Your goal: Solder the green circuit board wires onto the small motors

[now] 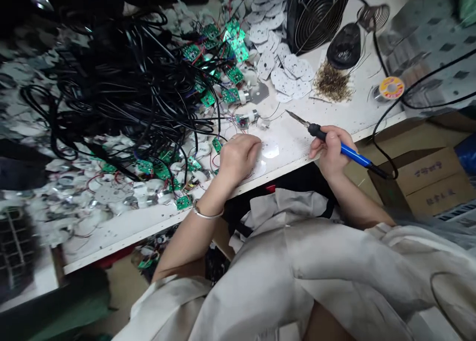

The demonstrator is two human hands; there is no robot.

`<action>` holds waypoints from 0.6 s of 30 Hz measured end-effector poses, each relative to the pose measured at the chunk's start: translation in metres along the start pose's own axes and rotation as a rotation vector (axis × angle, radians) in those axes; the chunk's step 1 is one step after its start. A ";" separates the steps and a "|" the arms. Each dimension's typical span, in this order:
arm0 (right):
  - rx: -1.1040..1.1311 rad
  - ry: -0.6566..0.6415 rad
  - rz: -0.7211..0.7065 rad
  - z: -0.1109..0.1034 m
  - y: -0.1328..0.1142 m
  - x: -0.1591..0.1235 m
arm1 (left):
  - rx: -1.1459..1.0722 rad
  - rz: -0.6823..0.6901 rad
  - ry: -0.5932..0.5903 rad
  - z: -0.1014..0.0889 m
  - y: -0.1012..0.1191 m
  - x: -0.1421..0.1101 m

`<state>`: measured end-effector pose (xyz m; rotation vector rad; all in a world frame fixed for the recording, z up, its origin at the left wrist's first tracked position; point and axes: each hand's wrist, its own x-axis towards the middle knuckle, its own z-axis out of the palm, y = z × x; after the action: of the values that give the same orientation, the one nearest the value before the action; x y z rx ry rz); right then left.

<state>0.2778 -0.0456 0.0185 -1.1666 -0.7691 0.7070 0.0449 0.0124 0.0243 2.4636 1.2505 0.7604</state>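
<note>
My right hand [332, 150] is closed round the blue handle of a soldering iron [351, 153], its bare tip pointing up and left over the white bench. My left hand [240, 155] rests near the bench's front edge with curled fingers; whatever they hold, if anything, is hidden behind the hand. Just beyond it lies a small motor [253, 116] with a circuit board and thin wires attached. A green circuit board [216, 144] sits close by the left hand's far side. A clear, shiny round piece [270, 149] lies to its right.
Black cables [130, 93] with green boards heap up at the left. White perforated plates [292, 76] lie near a black fan [316, 19]. Solder spool [391, 88] and brass shavings [332, 82] are at the right. Cardboard box [431, 177] stands below; the iron's cord [381, 128] loops beside it.
</note>
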 end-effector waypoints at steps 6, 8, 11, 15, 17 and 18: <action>0.018 -0.056 -0.060 -0.007 0.005 -0.020 | -0.068 -0.029 0.047 0.011 0.005 -0.008; -0.038 -0.100 -0.050 -0.012 0.006 -0.023 | -0.094 -0.033 0.024 0.009 0.003 -0.005; -0.151 -0.195 -0.060 -0.011 0.004 -0.026 | -0.094 -0.017 -0.030 0.006 0.000 -0.002; -0.281 -0.286 -0.086 -0.002 0.004 -0.030 | -0.041 0.011 -0.064 0.003 -0.003 -0.002; -0.311 -0.303 -0.097 0.000 0.006 -0.031 | -0.033 0.031 -0.090 0.001 -0.004 -0.002; -0.320 -0.308 -0.102 0.000 0.008 -0.031 | -0.037 0.044 -0.102 0.001 -0.004 -0.002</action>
<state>0.2594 -0.0688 0.0061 -1.3097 -1.2271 0.7029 0.0412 0.0131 0.0208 2.4741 1.1388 0.6541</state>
